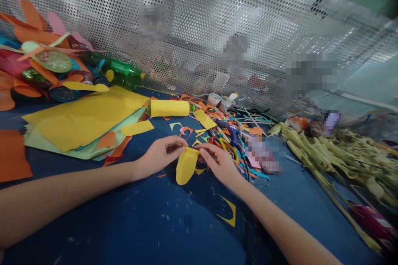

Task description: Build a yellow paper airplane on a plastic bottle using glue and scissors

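Between my hands hangs a yellow paper cut-out (187, 166) with a rounded lower end. The fingers of my left hand (163, 155) pinch its upper left corner. At the upper right corner, my right hand (219, 163) pinches the same piece. A little beyond them lies a bottle wrapped in yellow paper (169, 108), its green neck pointing right. A curved yellow paper scrap (228, 211) rests on the blue table (139, 223) nearer to me.
Yellow and green paper sheets (77, 120) are stacked at left, below bottles with orange paper petals (34, 29). Paper scraps, yellow-handled scissors (228, 149) and a blue glue gun (234, 134) clutter the right. Dried husks (342, 153) lie farther right. A perforated metal screen (199, 16) stands behind.
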The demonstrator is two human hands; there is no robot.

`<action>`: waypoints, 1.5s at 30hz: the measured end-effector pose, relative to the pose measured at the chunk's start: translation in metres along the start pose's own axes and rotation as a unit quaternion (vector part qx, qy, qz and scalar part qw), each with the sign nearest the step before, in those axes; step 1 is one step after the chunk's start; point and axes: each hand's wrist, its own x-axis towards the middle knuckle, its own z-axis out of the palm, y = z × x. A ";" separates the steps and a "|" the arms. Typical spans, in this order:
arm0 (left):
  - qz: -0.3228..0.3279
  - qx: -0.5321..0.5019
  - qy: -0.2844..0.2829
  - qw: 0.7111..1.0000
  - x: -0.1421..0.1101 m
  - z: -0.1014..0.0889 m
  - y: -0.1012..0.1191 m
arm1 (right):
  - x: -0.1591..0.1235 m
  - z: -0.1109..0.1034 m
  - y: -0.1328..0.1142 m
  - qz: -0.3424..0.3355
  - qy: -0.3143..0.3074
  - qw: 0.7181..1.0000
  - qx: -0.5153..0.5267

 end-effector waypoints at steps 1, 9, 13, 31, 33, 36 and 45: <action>0.001 0.004 0.000 1.000 0.000 0.000 0.001 | 0.000 0.000 0.000 0.005 0.006 1.000 0.004; -0.006 -0.011 -0.021 1.000 0.000 0.002 -0.002 | 0.001 0.001 0.000 -0.013 -0.006 1.000 -0.016; -0.009 -0.016 -0.032 0.999 0.000 0.003 -0.004 | 0.002 0.000 0.001 -0.009 -0.020 1.000 0.004; -0.003 -0.019 -0.027 0.999 0.000 0.001 0.002 | 0.003 -0.001 0.004 -0.019 -0.004 0.999 0.038; -0.002 -0.010 -0.021 1.000 0.000 0.002 0.003 | 0.003 0.000 0.006 -0.029 0.001 0.999 0.033; -0.001 0.000 -0.017 1.000 0.000 0.001 0.003 | 0.002 0.000 0.007 -0.036 -0.002 0.999 0.015; -0.012 0.104 0.074 0.992 0.016 -0.021 -0.010 | 0.012 -0.027 0.018 -0.024 0.140 0.965 -0.221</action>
